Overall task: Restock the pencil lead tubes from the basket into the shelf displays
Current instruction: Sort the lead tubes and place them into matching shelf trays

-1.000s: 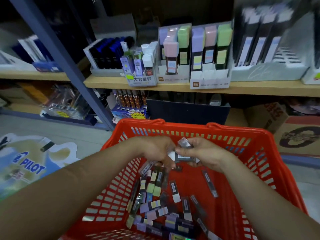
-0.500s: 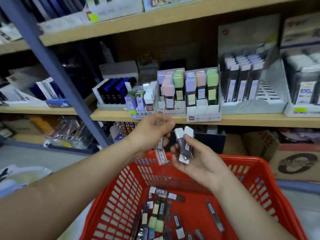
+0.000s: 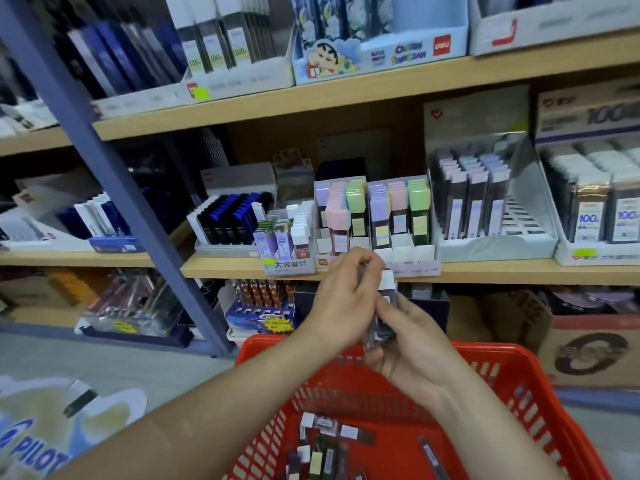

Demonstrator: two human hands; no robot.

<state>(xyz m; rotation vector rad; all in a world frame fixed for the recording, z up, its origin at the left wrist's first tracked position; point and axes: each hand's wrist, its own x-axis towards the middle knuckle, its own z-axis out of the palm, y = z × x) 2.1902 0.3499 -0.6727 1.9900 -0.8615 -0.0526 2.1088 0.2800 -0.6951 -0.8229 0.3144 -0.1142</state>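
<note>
A red plastic basket [image 3: 540, 382] sits low in front of me with several pencil lead tubes [image 3: 322, 445] loose on its bottom. Above its far rim my two hands meet. My right hand [image 3: 412, 351] holds a few dark tubes with white caps [image 3: 387, 306] upright. My left hand [image 3: 343, 303] pinches the same bundle from the left at its upper part. Behind the hands, on the middle shelf, stand pastel-capped tube displays [image 3: 374, 216] with open slots at their front, and a grey tray display [image 3: 491, 216] of dark tubes to the right.
A blue steel upright [image 3: 114, 188] slants across the left. The wooden shelf edge [image 3: 519, 271] runs just behind my hands. More displays fill the upper shelf [image 3: 346, 95]. A cardboard box [image 3: 588, 348] stands right of the basket, and a Pilot poster [image 3: 38, 441] lies on the floor left.
My view has tilted up from the basket to the shelves. Both hands rose out of the basket with tubes, and my left hand has closed in onto the bundle in my right.
</note>
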